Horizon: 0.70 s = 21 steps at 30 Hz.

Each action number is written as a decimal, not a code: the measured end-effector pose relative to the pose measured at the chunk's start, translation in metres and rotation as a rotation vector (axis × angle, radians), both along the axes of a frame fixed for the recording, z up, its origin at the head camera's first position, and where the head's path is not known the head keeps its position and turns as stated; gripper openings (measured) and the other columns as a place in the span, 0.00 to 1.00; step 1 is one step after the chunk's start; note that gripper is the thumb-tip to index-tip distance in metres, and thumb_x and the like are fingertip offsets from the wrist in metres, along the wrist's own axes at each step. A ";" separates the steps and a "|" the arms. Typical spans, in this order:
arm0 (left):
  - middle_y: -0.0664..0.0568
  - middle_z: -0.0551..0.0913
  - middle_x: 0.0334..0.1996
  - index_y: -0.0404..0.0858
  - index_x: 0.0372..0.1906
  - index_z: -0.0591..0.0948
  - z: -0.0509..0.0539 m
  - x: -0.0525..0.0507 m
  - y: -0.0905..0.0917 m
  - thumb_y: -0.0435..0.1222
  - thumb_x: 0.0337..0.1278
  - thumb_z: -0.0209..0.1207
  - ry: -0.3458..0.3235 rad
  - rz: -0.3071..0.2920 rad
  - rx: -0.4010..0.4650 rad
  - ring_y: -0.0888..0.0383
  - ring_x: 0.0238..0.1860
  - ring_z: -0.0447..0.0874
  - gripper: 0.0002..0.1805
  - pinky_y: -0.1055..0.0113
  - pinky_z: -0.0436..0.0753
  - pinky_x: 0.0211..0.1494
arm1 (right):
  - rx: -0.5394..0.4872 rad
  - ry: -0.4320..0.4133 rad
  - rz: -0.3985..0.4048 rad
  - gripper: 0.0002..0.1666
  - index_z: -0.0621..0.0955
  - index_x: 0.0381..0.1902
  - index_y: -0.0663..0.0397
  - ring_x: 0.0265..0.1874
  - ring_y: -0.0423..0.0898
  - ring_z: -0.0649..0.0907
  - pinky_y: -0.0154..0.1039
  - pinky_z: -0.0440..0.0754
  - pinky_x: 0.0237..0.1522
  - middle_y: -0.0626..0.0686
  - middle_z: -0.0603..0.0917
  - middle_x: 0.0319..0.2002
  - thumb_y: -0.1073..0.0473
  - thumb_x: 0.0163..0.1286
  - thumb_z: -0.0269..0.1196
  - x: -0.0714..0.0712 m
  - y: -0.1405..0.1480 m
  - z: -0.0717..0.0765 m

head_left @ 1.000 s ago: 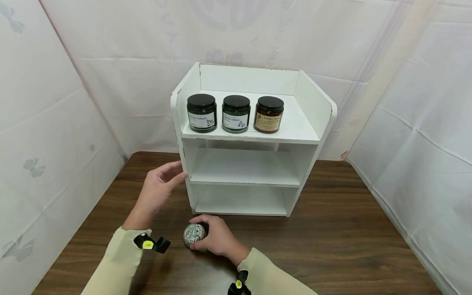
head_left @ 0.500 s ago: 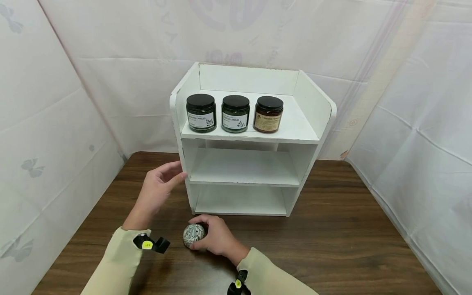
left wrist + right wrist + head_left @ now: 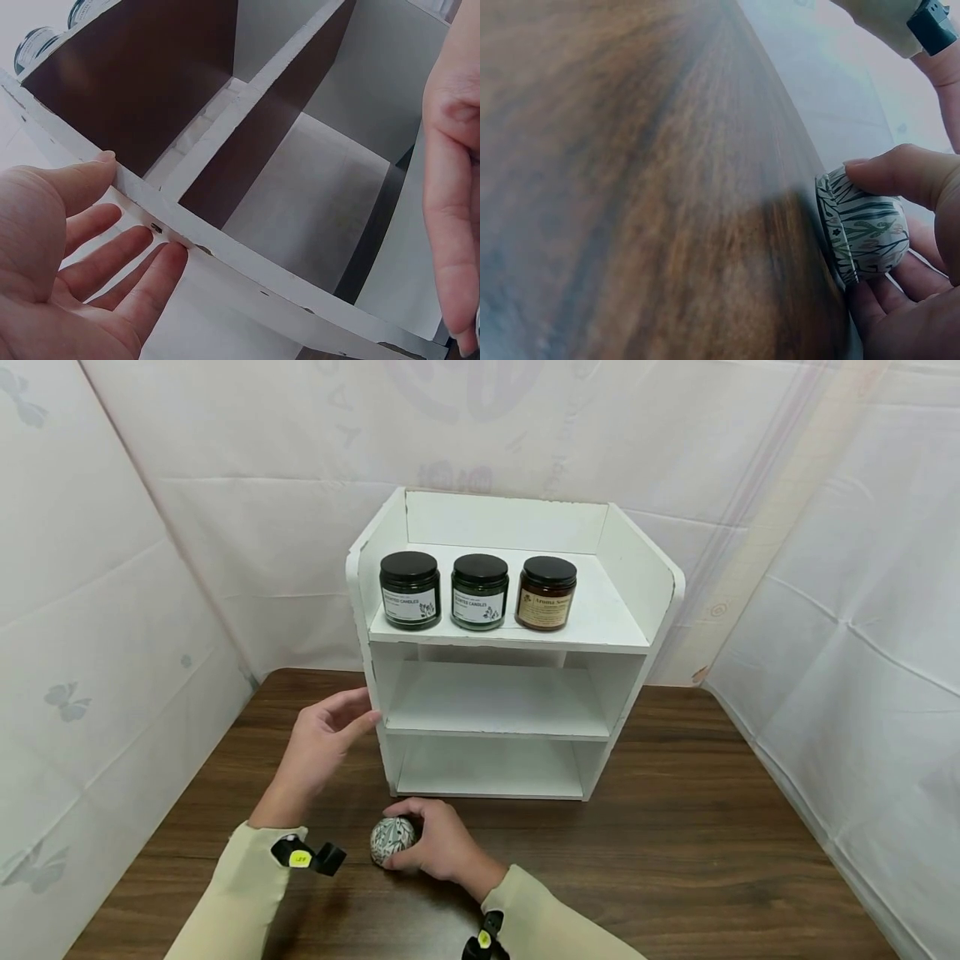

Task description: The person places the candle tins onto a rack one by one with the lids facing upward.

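My right hand (image 3: 447,845) pinches a small round tin (image 3: 390,841) between thumb and fingers, low over the table in front of the shelf. The right wrist view shows the tin (image 3: 870,232) with a black, white and green leaf pattern and a rim along the table side. My left hand (image 3: 321,745) is at the left side panel of a white three-tier shelf (image 3: 495,697). In the left wrist view, its thumb touches the panel's front edge (image 3: 150,199), and the fingers, nearly straight, reach its outer face.
On the shelf's top tier stand two dark green candle jars (image 3: 409,591) with white labels and one amber jar (image 3: 547,593) with a tan label, all black-lidded. Underneath is a brown wooden table (image 3: 690,852). White sheets (image 3: 247,527) hang behind and at both sides.
The tin has shifted very slightly to the left, still held by my right hand. My left hand and the shelf have stayed in place.
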<state>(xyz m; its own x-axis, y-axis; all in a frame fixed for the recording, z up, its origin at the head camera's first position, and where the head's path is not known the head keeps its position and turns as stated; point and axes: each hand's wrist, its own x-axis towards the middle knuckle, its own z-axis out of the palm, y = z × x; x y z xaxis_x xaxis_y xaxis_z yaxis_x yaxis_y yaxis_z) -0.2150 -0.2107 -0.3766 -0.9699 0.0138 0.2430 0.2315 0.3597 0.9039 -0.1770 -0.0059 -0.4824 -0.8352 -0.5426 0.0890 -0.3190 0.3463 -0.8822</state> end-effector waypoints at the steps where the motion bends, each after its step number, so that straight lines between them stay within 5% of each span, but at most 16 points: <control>1: 0.46 0.84 0.61 0.44 0.67 0.79 0.000 0.000 0.000 0.52 0.66 0.65 0.000 0.000 0.000 0.67 0.56 0.81 0.29 0.77 0.80 0.53 | 0.001 -0.001 0.000 0.33 0.85 0.56 0.51 0.47 0.32 0.81 0.30 0.79 0.53 0.43 0.87 0.51 0.62 0.49 0.82 0.000 0.000 0.000; 21: 0.46 0.84 0.61 0.44 0.67 0.79 0.000 0.001 -0.001 0.52 0.67 0.65 0.004 -0.008 -0.003 0.67 0.56 0.81 0.29 0.76 0.80 0.54 | -0.101 -0.066 0.002 0.33 0.85 0.56 0.55 0.44 0.30 0.84 0.27 0.81 0.48 0.42 0.87 0.50 0.60 0.50 0.82 0.004 0.005 0.005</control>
